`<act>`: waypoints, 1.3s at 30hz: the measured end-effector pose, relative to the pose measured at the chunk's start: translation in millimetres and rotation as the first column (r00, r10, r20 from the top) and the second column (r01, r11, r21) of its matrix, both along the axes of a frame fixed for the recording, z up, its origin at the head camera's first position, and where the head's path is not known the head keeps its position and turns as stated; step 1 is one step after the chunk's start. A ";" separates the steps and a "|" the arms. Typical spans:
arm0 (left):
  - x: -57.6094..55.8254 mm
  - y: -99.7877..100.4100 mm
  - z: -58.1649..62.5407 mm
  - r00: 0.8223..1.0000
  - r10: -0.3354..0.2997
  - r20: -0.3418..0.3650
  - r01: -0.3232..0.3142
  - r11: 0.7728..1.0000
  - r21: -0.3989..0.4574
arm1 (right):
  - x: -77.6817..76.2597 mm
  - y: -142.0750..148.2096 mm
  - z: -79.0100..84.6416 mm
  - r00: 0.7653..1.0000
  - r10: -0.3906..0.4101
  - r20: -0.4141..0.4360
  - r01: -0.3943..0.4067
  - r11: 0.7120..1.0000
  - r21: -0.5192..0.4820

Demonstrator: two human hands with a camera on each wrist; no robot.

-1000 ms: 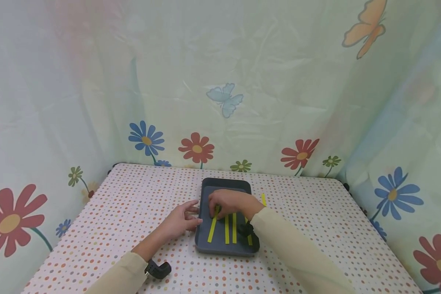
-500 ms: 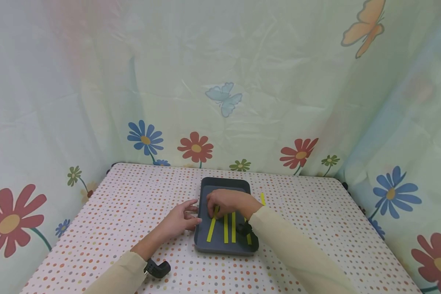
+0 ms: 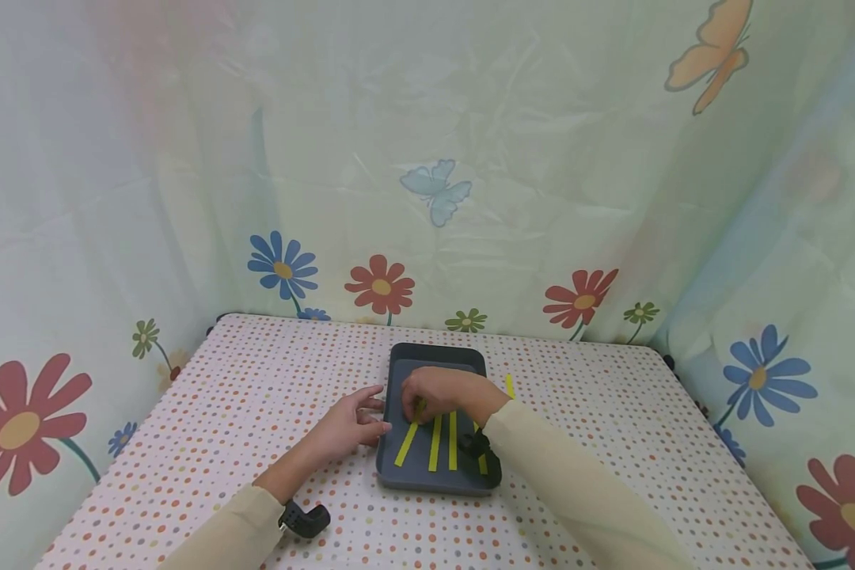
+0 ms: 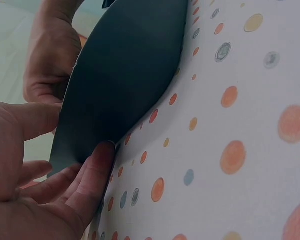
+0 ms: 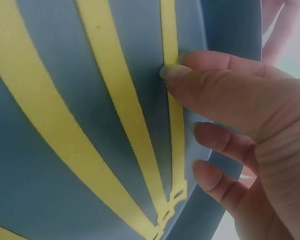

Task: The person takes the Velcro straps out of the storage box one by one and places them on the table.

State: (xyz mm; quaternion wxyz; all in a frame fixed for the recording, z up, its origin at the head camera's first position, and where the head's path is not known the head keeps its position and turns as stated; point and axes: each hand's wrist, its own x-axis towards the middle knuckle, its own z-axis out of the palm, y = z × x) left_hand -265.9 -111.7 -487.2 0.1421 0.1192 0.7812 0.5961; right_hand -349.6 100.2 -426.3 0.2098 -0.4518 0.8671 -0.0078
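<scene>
My right hand (image 3: 442,388) reaches into a dark grey tray (image 3: 438,354) and pinches the leftmost yellow strip (image 3: 408,443) between thumb and forefinger. In the right wrist view that strip (image 5: 177,140) lies near the tray's wall, its slotted end close to those of two other yellow strips. Several more strips, among them one yellow strip (image 3: 452,443) in the middle, lie roughly lengthwise in the tray, partly hidden by my right hand and wrist. My left hand (image 3: 342,427) rests at the tray's left side, fingers loosely spread; in the left wrist view its fingertips touch the outer wall (image 4: 130,60).
Another yellow strip (image 3: 510,385) lies on the table just right of the tray, partly behind my right sleeve (image 3: 563,475). A dotted cloth (image 3: 292,356) covers the table. A flower-printed curtain (image 3: 328,158) stands around its back and sides.
The near end of the pinched strip has swung slightly left, and the strip beside it now tilts a little left too. Both hands have stayed in nearly the same place.
</scene>
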 end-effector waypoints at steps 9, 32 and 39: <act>0.0 -0.2 -0.3 1.000 0.010 0.008 -0.010 1.000 -0.008 | 1.2 -1.1 0.0 1.000 -0.025 0.011 0.025 1.000 0.008; -0.9 -0.7 0.2 1.000 0.008 0.006 -0.008 1.000 -0.017 | 5.0 -10.9 4.7 0.996 0.045 -0.073 -0.043 0.998 0.037; -0.5 -0.9 -0.2 1.000 0.010 0.005 -0.010 1.000 -0.020 | 1.6 -12.3 6.8 0.993 0.065 -0.103 -0.060 0.997 0.048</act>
